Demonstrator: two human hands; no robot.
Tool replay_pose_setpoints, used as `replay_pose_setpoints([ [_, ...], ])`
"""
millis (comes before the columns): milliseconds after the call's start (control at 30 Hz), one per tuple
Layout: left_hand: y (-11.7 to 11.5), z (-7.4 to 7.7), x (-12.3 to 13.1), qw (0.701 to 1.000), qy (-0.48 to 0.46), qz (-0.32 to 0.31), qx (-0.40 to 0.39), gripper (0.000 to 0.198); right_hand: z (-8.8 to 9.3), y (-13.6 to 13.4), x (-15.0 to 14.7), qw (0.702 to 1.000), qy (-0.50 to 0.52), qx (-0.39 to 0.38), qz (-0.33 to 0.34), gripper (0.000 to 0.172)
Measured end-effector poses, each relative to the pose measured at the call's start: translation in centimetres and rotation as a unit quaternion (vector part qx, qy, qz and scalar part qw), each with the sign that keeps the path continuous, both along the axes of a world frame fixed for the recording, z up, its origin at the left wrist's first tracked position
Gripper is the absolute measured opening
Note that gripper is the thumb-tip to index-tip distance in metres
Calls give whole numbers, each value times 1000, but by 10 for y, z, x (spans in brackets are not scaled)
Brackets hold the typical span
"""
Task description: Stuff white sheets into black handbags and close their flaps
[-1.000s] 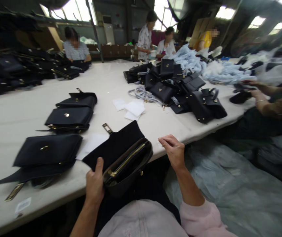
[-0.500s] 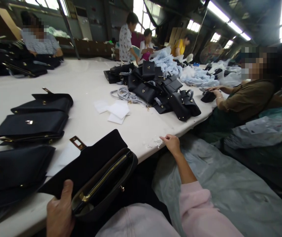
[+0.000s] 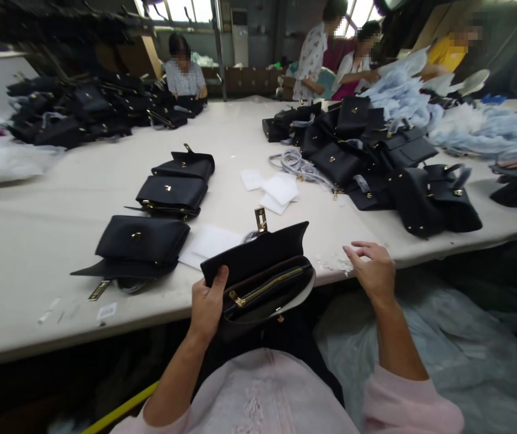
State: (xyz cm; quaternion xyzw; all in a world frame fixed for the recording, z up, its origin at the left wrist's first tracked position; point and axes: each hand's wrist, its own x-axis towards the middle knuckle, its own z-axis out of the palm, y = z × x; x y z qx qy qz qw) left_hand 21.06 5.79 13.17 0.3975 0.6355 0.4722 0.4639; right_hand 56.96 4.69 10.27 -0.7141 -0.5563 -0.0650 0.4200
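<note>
A black handbag (image 3: 258, 304) rests at the table's front edge, tilted toward me. Its flap (image 3: 256, 250) is raised, showing a gold zipper and a gold plate with a slot at the flap's end. My left hand (image 3: 208, 301) grips the bag's left side, thumb pressed on the flap. Off to the right of the bag, my right hand (image 3: 371, 271) hovers near the table edge, fingers apart and nothing visible in them. Close to its fingertips lie white scraps (image 3: 335, 265). White sheets (image 3: 213, 244) lie just behind the bag.
Several black bags (image 3: 143, 238) lie in a row on the left of the table (image 3: 82, 199). A heap of black bags (image 3: 340, 160) sits at the back right beside wrapped straps (image 3: 297, 160). Co-workers stand or sit around the table. Plastic sheeting (image 3: 448, 343) hangs below its right side.
My view has swung left, so the table's far left pile shows. My right hand's fingers have spread from a closer curl. The left hand still holds the bag.
</note>
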Motion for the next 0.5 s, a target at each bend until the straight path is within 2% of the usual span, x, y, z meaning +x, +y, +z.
replay_pose_setpoints([
  [33, -1, 2, 2, 1000, 1, -7, 3, 55, 9, -3, -9, 1000, 16, 27, -1, 23],
  [100, -2, 4, 6, 1000, 1, -19, 20, 53, 32, -13, -32, 996, 60, 59, 34, 9],
  [167, -2, 6, 11, 999, 10, -32, 43, 51, 56, -26, -63, 986, 114, 39, 119, 24],
  [200, -2, 8, 15, 998, 19, -36, 52, 50, 67, -32, -79, 975, 135, 15, 173, 24],
  [267, -2, 12, 24, 996, 38, -45, 65, 48, 81, -41, -111, 946, 153, -46, 281, 12],
  [333, -4, 16, 33, 994, 50, -58, 82, 47, 83, -44, -137, 919, 146, -102, 352, 14],
  [367, -5, 18, 37, 992, 56, -67, 96, 47, 81, -44, -146, 911, 144, -122, 366, 16],
  [500, -9, 23, 46, 979, 92, -116, 144, 46, 68, -37, -163, 894, 196, -154, 372, 14],
])
